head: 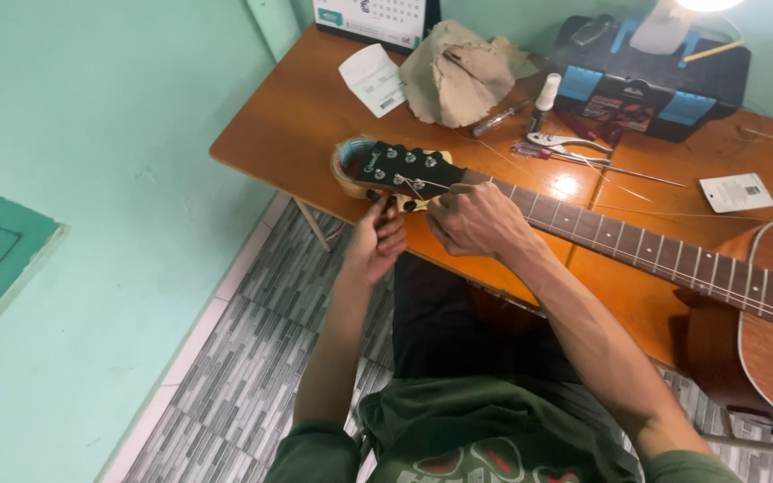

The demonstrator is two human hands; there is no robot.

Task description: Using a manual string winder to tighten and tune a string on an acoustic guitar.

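While the guitar lies across the wooden table, its black headstock sits at the table's front edge w/ both hands on it. Left hand is curled under, fingers pinched on a tuner; right hand is closed on a string by the nut. White paper slip lies far back, white square tag on the right, black-and-blue toolbox behind.

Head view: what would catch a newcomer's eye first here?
The guitar lying across the orange table, its black headstock at the near left edge. Both hands meet there: the left hand at the tuners under the headstock, the right hand pinching a string by the nut. Behind lie pliers, a crumpled cloth and a black toolbox.
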